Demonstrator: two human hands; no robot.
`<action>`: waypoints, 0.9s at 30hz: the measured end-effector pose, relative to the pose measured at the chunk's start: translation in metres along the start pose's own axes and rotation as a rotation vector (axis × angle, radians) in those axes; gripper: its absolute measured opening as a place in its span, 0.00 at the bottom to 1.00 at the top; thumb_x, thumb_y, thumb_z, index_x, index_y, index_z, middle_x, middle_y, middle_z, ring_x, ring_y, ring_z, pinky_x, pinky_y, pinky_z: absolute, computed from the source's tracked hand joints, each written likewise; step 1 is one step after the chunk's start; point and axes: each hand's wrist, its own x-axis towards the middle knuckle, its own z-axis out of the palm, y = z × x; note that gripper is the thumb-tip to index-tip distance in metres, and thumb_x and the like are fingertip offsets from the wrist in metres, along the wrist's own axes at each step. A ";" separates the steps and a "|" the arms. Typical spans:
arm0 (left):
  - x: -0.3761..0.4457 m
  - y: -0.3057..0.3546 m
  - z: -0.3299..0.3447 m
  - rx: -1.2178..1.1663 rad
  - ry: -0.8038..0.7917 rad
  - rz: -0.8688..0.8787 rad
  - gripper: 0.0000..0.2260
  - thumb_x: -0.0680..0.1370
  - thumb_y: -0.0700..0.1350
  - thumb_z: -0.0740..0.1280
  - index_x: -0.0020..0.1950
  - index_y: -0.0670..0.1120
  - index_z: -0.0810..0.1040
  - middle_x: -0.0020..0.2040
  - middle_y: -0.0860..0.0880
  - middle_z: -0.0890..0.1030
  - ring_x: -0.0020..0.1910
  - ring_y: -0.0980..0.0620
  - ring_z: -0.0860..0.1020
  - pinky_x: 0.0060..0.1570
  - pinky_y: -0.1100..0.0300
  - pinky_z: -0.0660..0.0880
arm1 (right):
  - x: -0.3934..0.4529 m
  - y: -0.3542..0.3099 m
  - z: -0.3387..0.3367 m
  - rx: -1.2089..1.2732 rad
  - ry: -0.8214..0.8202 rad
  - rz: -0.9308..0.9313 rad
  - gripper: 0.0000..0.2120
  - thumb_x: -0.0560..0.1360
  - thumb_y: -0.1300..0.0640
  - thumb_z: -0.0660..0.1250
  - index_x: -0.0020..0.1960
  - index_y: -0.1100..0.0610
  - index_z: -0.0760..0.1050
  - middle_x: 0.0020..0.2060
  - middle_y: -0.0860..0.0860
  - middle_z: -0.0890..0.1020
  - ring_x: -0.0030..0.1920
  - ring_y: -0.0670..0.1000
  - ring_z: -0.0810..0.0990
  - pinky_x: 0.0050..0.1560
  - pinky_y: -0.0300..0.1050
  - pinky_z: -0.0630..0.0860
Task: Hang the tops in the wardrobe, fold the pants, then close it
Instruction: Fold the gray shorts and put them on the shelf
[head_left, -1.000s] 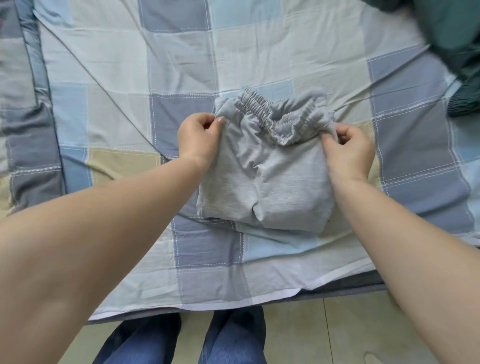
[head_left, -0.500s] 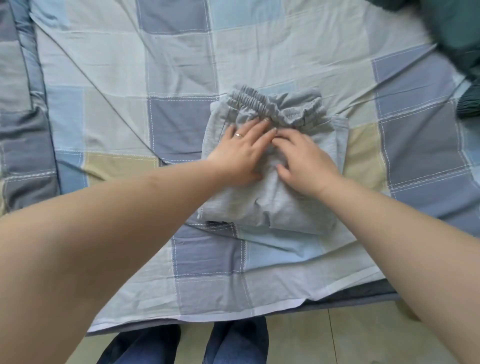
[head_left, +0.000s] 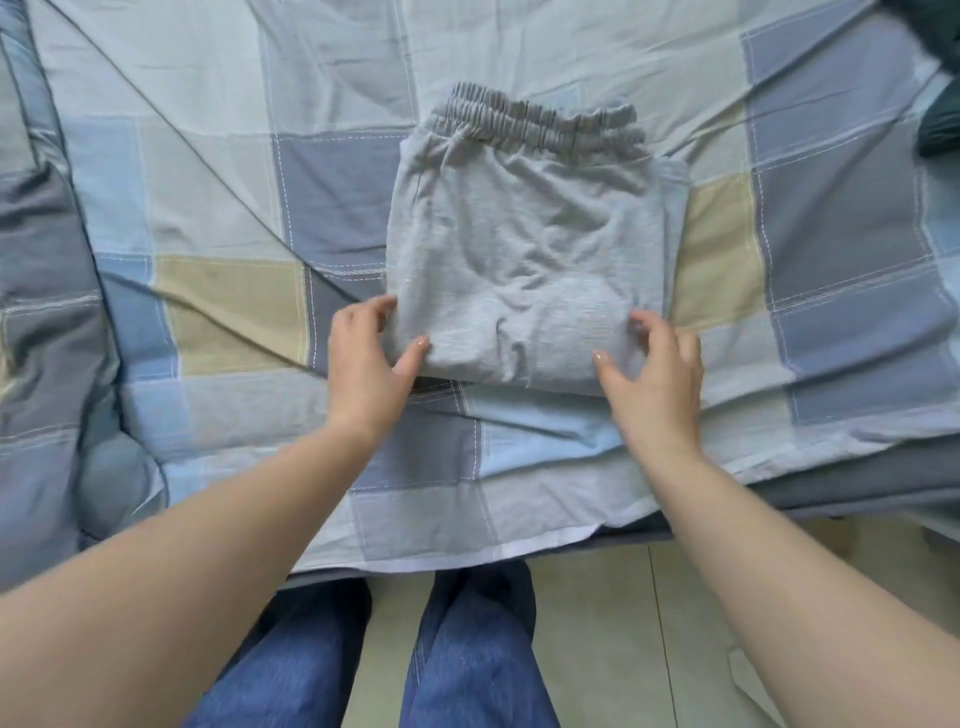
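Grey pants (head_left: 524, 249) lie folded into a compact square on the checked bedspread (head_left: 208, 301), elastic waistband at the far side. My left hand (head_left: 369, 358) holds the near left corner, thumb on top and fingers round the side edge. At the near right corner my right hand (head_left: 654, 369) takes hold with its thumb on the fabric and curled fingers at the right edge. The wardrobe is out of view.
A dark green garment (head_left: 935, 78) lies at the far right corner of the bed. A padded grey-blue quilt (head_left: 47, 312) is bunched along the left. The bed's edge runs just in front of my jeans-clad legs (head_left: 457, 654), which stand on a tiled floor (head_left: 623, 623).
Both hands left the middle of the folded pants, where they pressed it flat, and moved apart and back to its near corners. The view shifted down slightly.
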 end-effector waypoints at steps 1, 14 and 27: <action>-0.014 -0.007 0.000 -0.065 0.011 -0.076 0.17 0.74 0.46 0.71 0.61 0.48 0.73 0.55 0.50 0.73 0.56 0.49 0.74 0.62 0.52 0.71 | -0.012 0.007 0.001 0.062 0.018 0.064 0.22 0.73 0.55 0.70 0.66 0.53 0.70 0.58 0.50 0.69 0.59 0.52 0.72 0.60 0.43 0.69; -0.019 -0.027 0.003 -0.125 0.022 -0.341 0.06 0.78 0.43 0.67 0.41 0.46 0.74 0.35 0.51 0.74 0.38 0.50 0.72 0.43 0.60 0.68 | -0.010 0.048 -0.005 0.273 0.140 0.426 0.04 0.76 0.55 0.67 0.49 0.54 0.74 0.37 0.44 0.74 0.48 0.52 0.77 0.46 0.41 0.69; 0.018 0.044 0.051 0.590 -0.253 0.602 0.33 0.76 0.52 0.65 0.76 0.41 0.58 0.77 0.42 0.56 0.77 0.44 0.52 0.71 0.38 0.44 | 0.036 -0.029 0.045 -0.580 -0.216 -0.550 0.32 0.74 0.51 0.64 0.75 0.52 0.58 0.77 0.54 0.50 0.77 0.54 0.47 0.74 0.60 0.43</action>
